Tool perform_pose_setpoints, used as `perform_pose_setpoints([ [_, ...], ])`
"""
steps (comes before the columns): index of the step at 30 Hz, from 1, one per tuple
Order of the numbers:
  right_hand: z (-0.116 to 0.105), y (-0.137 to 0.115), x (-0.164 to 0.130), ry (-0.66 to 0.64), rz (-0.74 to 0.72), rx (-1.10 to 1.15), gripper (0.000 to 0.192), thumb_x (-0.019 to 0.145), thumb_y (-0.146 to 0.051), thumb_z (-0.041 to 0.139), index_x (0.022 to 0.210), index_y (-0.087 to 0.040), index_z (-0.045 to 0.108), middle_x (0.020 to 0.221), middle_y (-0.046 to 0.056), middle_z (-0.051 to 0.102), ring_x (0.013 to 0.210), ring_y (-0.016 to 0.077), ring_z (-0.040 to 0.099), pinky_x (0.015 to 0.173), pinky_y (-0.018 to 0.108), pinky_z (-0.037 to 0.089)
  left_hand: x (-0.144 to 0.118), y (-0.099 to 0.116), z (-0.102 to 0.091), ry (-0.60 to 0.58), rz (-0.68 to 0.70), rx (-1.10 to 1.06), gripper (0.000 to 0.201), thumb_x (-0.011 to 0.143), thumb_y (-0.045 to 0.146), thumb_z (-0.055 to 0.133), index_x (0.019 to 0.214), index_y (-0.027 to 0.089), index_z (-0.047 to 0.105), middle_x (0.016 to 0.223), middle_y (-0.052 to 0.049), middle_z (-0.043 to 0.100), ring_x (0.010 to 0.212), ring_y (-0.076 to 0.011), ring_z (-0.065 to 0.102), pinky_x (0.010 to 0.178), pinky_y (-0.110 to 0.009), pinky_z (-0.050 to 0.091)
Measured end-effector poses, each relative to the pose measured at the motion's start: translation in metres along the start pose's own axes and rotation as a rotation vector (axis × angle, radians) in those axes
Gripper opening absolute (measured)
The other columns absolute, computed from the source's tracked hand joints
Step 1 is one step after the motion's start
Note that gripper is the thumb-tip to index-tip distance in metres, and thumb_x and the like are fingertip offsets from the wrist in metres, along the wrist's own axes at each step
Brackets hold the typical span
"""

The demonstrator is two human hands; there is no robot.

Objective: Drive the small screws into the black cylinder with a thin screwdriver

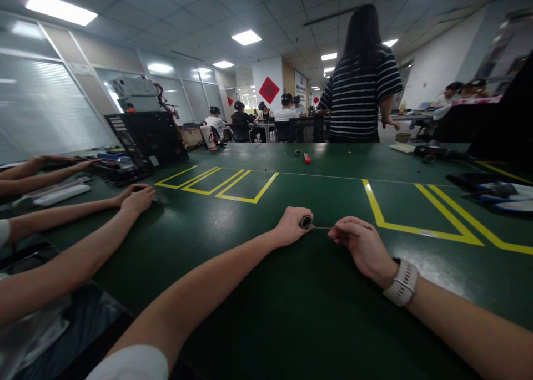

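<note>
Above the near part of the green table [250, 291], my left hand [289, 226] is wrapped round a short black cylinder [306, 222]. Its round end, with a pale metallic ring, faces me; the rest is hidden in my fist. My right hand [358, 244], a light-strapped watch [402, 282] on its wrist, is closed in a pinch on a thin straight wire-like piece [322, 228]. That piece spans the short gap between both hands. Whether it is joined to the cylinder I cannot tell.
Yellow tape outlines [256, 197] mark the table. Farther back lie a small red object [307, 157] and a dark ring-like part [297, 153]. A black equipment case [141, 138] stands left. Other people's hands [137, 198] are at the left; a person in stripes [362, 91] stands beyond.
</note>
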State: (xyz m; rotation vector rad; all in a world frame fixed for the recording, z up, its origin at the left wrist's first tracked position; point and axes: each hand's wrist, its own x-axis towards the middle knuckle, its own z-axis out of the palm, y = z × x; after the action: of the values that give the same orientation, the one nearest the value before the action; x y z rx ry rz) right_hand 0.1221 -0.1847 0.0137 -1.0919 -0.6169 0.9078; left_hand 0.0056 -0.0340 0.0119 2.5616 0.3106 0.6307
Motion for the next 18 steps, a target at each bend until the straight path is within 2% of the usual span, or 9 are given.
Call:
perform_pose_setpoints([
  [5, 0.0005, 0.0019, -0.0006, 0.057, -0.038, -0.128, 0.007, 0.065, -0.022, 0.062, 0.060, -0.019, 0.060, 0.057, 0.001, 0.063, 0.058, 0.0159, 0.057, 0.061, 0.031, 0.040, -0.0003, -0.0018, 0.0014, 0.020, -0.049, -0.017, 0.013, 0.071, 0.024, 0.061, 0.068, 0.015, 0.052, 0.065, 0.004, 0.049, 0.062, -0.0089, 0.045, 0.058, -0.021, 0.035],
  [13, 0.0023, 0.0033, -0.0017, 0.068, -0.080, -0.295, 0.007, 0.066, -0.024, 0.060, 0.060, -0.019, 0.060, 0.056, 0.001, 0.063, 0.058, 0.0174, 0.056, 0.062, 0.033, 0.039, 0.0011, -0.0005, 0.0003, 0.025, -0.038, 0.006, 0.013, 0.067, 0.022, 0.063, 0.069, 0.015, 0.052, 0.069, 0.002, 0.050, 0.065, -0.0107, 0.046, 0.061, -0.023, 0.037],
  [18, 0.0022, 0.0035, -0.0018, 0.061, -0.075, -0.364, 0.008, 0.067, -0.024, 0.059, 0.060, -0.020, 0.060, 0.057, 0.001, 0.063, 0.060, 0.0176, 0.056, 0.062, 0.033, 0.038, -0.0005, 0.0049, -0.0011, -0.039, 0.002, -0.037, 0.011, 0.068, 0.022, 0.062, 0.070, 0.015, 0.054, 0.070, 0.001, 0.054, 0.066, -0.0110, 0.050, 0.061, -0.023, 0.039],
])
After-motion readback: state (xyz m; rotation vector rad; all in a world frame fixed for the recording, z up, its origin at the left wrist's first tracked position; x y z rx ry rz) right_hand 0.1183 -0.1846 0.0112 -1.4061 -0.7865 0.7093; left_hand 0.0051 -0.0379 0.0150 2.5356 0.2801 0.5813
